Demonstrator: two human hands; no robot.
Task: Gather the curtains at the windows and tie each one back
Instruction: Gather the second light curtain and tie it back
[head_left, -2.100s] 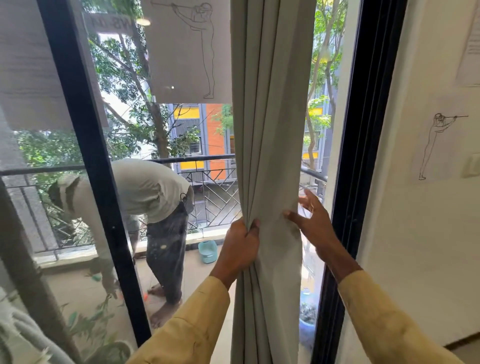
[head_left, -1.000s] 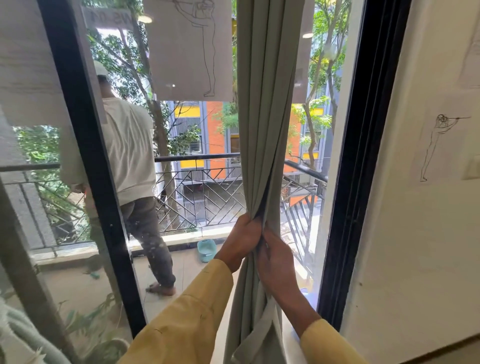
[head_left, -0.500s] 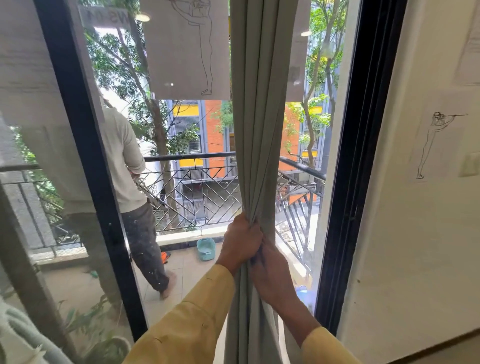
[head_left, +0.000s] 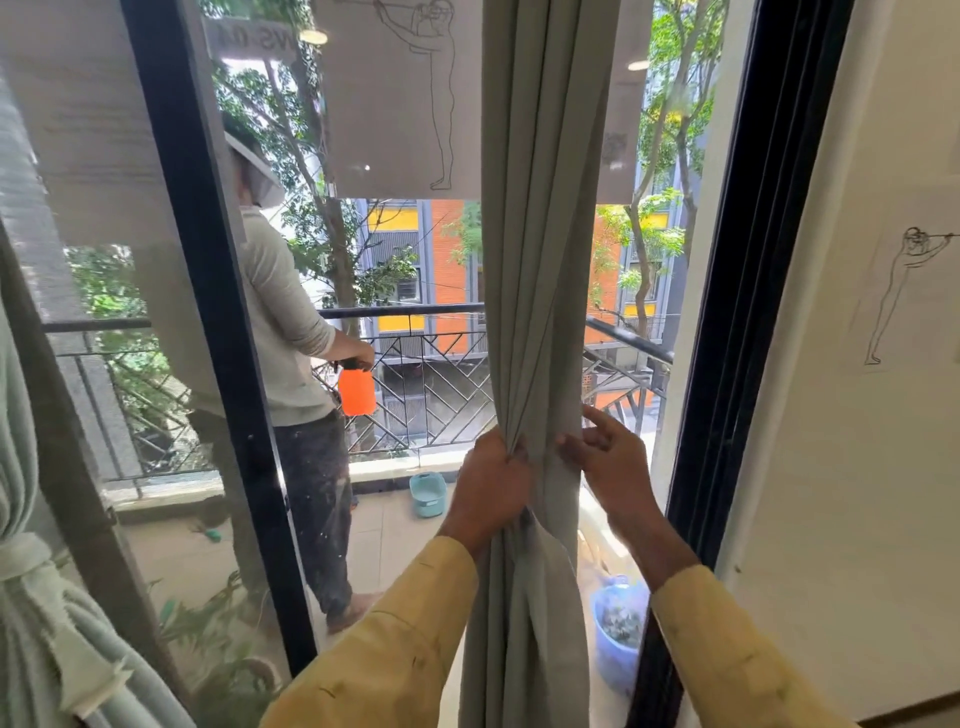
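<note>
Left hand (head_left: 491, 488) grips gathered curtain (head_left: 540, 260); right hand (head_left: 618, 467) spread at its edge, black window frame (head_left: 727, 364) just beside.

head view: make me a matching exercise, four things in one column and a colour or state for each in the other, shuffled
Things
1. left hand
2. right hand
3. spray bottle
4. far-left curtain

States
a. orange, held by the person on the balcony
b. fingers loose, touching the right side of the middle curtain
c. already tied back
d. grips the gathered middle curtain

Pairs: 1-d, 2-b, 3-a, 4-c
</note>
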